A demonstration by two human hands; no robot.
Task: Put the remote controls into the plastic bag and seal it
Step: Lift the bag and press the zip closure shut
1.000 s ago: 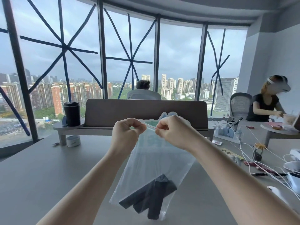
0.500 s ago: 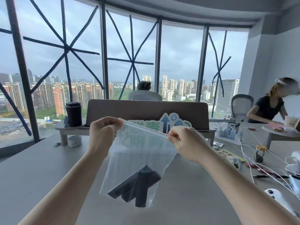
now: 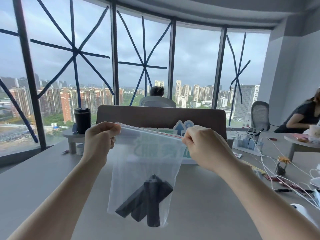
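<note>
A clear plastic zip bag (image 3: 147, 158) hangs in the air above the grey table (image 3: 43, 179). Three black remote controls (image 3: 149, 201) lie bunched at its bottom. My left hand (image 3: 99, 139) pinches the bag's top left corner. My right hand (image 3: 204, 146) pinches the top right corner. The zip strip with a thin red line is stretched taut between the two hands, sloping down to the right. Whether the strip is pressed fully closed I cannot tell.
A brown desk divider (image 3: 161, 115) stands behind the bag, with a black tumbler (image 3: 82, 120) on a shelf to its left. White cables (image 3: 270, 161), small gadgets and a white device (image 3: 301, 210) crowd the table's right side. Two people sit beyond at the back and right.
My hands have slid apart along the top of the bag, from pinching close together to holding its two corners. The bag hangs stretched wide and slightly lower left.
</note>
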